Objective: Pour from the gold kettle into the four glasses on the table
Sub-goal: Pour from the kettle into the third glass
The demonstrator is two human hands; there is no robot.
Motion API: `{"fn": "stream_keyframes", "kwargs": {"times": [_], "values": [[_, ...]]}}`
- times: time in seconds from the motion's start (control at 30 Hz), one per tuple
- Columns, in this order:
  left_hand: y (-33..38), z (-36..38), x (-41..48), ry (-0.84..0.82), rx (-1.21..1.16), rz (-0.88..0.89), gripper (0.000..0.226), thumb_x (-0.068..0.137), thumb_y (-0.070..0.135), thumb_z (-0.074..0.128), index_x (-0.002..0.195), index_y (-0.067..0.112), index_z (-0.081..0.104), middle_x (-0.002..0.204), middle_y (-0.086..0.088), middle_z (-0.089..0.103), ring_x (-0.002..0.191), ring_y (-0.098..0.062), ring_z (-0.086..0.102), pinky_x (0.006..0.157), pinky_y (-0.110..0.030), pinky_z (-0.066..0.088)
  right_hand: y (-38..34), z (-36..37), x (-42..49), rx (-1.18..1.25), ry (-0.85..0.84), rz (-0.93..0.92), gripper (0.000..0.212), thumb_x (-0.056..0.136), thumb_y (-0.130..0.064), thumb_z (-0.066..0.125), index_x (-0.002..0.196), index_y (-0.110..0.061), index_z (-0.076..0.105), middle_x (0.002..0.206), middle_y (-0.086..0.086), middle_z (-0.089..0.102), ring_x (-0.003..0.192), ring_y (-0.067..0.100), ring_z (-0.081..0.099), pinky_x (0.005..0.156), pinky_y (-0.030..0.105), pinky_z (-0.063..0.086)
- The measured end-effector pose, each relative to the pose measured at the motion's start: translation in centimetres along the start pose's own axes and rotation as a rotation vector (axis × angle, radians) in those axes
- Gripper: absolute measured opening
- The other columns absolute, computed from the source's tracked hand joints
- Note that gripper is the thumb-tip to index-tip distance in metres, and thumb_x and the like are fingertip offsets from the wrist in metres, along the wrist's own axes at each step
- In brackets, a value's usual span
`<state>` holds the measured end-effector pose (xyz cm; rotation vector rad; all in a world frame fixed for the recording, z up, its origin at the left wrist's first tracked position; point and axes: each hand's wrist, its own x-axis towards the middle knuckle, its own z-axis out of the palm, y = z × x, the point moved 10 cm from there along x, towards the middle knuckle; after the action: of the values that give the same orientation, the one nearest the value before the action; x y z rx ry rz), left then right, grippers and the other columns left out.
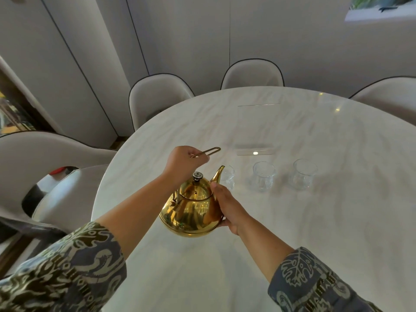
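Note:
The gold kettle (191, 210) is lifted over the white marble table (337, 221), its spout pointing toward the leftmost clear glass (227, 177). My left hand (184, 162) is shut on the kettle's raised wire handle. My right hand (227, 207) is pressed against the kettle's right side, supporting the body. Two more clear glasses stand in a row to the right, the middle glass (263, 176) and the right glass (304, 173). A fourth glass is not visible. No stream shows at the spout.
A clear acrylic stand (255, 131) sits behind the glasses. Pale upholstered chairs ring the table: chair at far left (157, 95), chair at back (252, 74), chair at right (391, 95), near-left chair (33, 158).

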<state>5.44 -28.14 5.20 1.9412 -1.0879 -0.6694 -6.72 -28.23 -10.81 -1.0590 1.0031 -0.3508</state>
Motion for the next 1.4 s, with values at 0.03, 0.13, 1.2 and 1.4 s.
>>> {"fn": "stream_keyframes", "kwargs": {"times": [0.03,0.13,1.2,1.4], "values": [[0.4,0.0,-0.2,-0.002,-0.006,0.007,0.016,0.083,0.028,0.069,0.086,0.013,0.072,0.062,0.000,0.047,0.053,-0.015,0.040,0.054,-0.026,0.034,-0.1,-0.2,-0.3,-0.001,0.002,-0.004,0.058,0.085,-0.069,0.044,0.135,-0.041,0.039,0.131,-0.002,0.051,0.109,0.025,0.055,0.073,0.042,0.057],[1.5,0.5,-0.7,-0.022,-0.015,0.029,0.014,0.083,0.027,0.070,0.085,0.013,0.071,0.064,-0.002,0.050,0.051,-0.014,0.040,0.052,-0.025,0.034,-0.5,-0.9,-1.2,-0.005,0.008,-0.013,0.058,0.085,-0.067,0.046,0.137,-0.041,0.038,0.131,-0.002,0.051,0.110,0.024,0.053,0.074,0.042,0.058],[12.4,12.6,5.3,-0.260,0.418,0.101,0.025,0.082,0.023,0.069,0.090,-0.001,0.068,0.064,-0.008,0.051,0.052,-0.017,0.042,0.057,-0.026,0.039,-1.7,-8.9,-2.2,0.286,0.067,0.157,0.063,0.088,-0.069,0.038,0.137,-0.029,0.042,0.137,0.010,0.050,0.115,0.039,0.057,0.075,0.050,0.057],[12.7,13.7,6.1,-0.290,0.449,0.076,0.023,0.082,0.020,0.069,0.074,0.000,0.061,0.059,-0.006,0.048,0.050,-0.018,0.043,0.056,-0.026,0.040,-1.9,-9.1,-1.8,0.314,0.038,0.153,0.067,0.086,-0.071,0.037,0.139,-0.029,0.042,0.139,0.011,0.049,0.109,0.036,0.058,0.066,0.046,0.059]]}}
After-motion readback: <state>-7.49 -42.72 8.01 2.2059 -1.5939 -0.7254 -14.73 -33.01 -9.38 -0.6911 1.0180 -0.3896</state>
